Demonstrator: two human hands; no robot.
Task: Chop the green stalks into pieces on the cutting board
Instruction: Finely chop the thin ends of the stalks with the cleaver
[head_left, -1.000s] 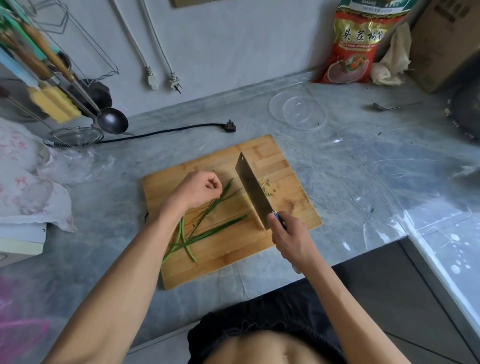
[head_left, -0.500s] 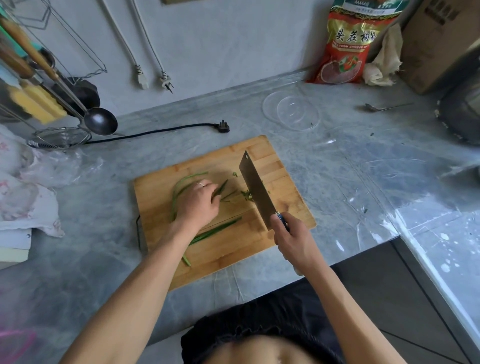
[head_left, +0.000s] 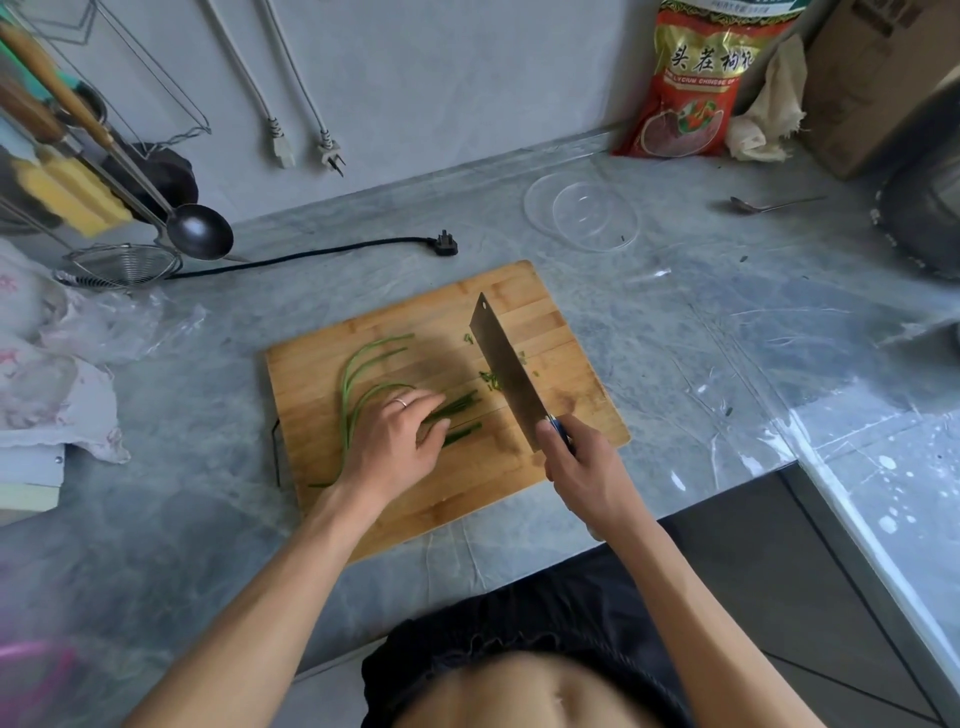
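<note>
While the left hand (head_left: 397, 441) presses flat on thin, limp green stalks (head_left: 353, 395) lying on the bamboo cutting board (head_left: 322, 374), the right hand (head_left: 582, 467) grips the steel cleaver (head_left: 506, 371); they likely need bunching near their cut ends.

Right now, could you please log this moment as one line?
left hand: pressing long green stalks | right hand: gripping steel cleaver | rectangular bamboo cutting board: few cut pieces

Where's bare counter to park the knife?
Free: counter right of the board, below the glass lid; also between board and black plug. Crowded: left side, with plastic bag, strainer and ladle.
</note>
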